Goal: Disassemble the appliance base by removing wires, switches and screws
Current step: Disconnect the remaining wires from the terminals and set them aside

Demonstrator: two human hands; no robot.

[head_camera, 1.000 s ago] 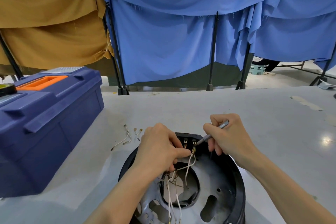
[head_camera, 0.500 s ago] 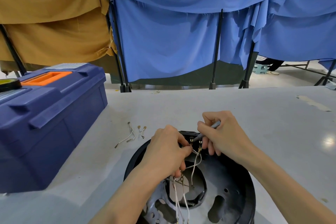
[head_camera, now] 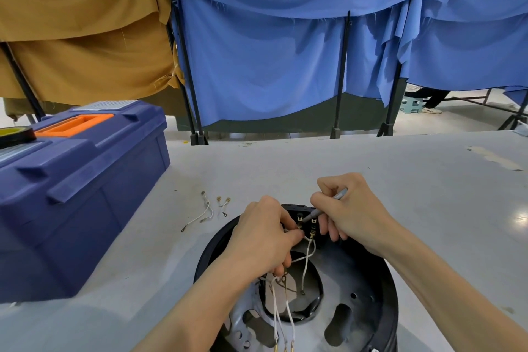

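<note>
Right hand (head_camera: 353, 216): fingers curled round a slim grey screwdriver (head_camera: 314, 212), held like a pen. Its tip is down at the black terminal block (head_camera: 298, 210). Left hand (head_camera: 264, 238): thumb and forefinger are pressed together on a white wire (head_camera: 305, 266) close to its brass end. The contact itself is partly hidden by the knuckles.

The base (head_camera: 383, 274) lies on the near edge of the table (head_camera: 343, 163), directly below both hands, with the terminal block at its far rim.

Step in hand, by judgement: freeing a wire from its terminal. The tool works the connector while the left hand keeps the wire taut. The next move likely calls for a short, straight pull along the terminal with the tip held steady, since the brass tabs look thin and easily bent.

Materials: the base is a round shell of glossy black plastic. Inside sits a dull grey metal plate (head_camera: 357, 280) with cut-outs and small holes. The wires are thin, limp and white, with brass eyelets at the ends.

Short loose wires (head_camera: 203, 213) lie on the matt grey table to the left. Beyond them is a blue plastic toolbox (head_camera: 85, 180) with an orange handle. Blue cloth (head_camera: 271, 66) hangs behind on dark poles.
</note>
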